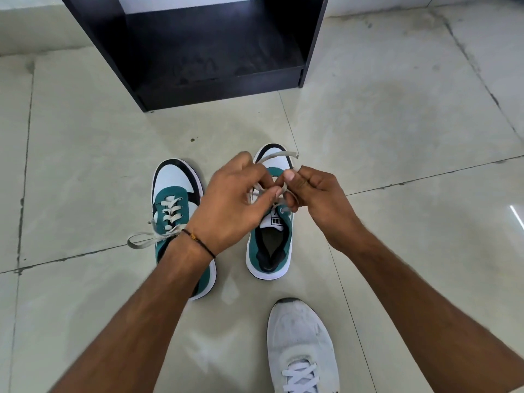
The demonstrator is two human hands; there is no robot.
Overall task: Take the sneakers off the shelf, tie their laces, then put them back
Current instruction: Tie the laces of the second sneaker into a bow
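Observation:
Two green, white and black sneakers stand side by side on the tiled floor, toes pointing away from me. The left sneaker point(177, 199) has its grey lace in a loose bow hanging off its left side. Over the right sneaker point(269, 251) both hands work the grey laces point(279, 155). My left hand point(231, 205) pinches one strand and my right hand point(314, 194) pinches the other, with a lace end sticking up past the toe. My hands hide the knot itself.
A low black shelf point(218, 83) stands open on the floor just beyond the sneakers, its bottom board dusty. My own white shoe point(300, 344) rests on the floor near the bottom edge, right of centre. Pale floor tiles point(411, 123) spread all around.

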